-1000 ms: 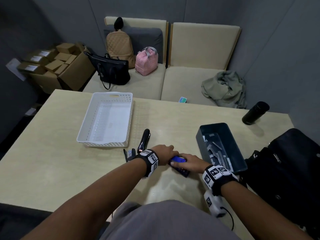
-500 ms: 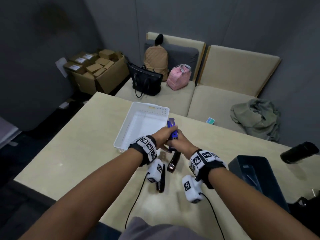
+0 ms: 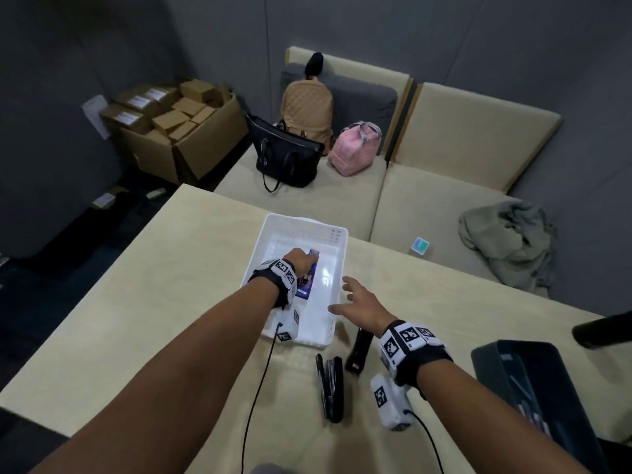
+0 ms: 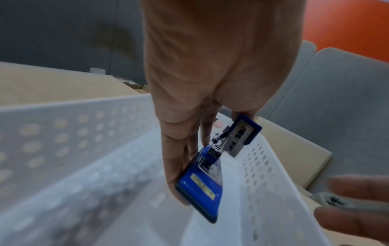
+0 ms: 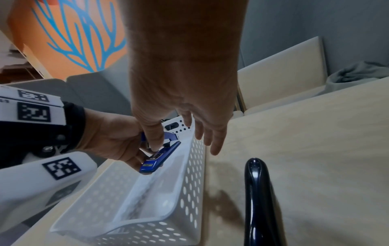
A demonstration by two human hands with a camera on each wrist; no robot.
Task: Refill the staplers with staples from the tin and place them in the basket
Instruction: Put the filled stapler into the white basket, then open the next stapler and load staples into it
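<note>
Holding blue stapler (image 4: 203, 183) in left grip (image 4: 210, 69), inside basket (image 4: 263, 174)

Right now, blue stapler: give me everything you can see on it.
The blue stapler is small, with a glossy blue plastic body, a yellowish label on one blue face, and grey metal inner parts. It is hinged partly open, the blue-capped metal arm angled away from the body. The left hand grips it, fingers along one side, tilted inside the white perforated basket. Whether it touches the basket floor is unclear. The right hand is open beside the basket, not touching it.
</note>
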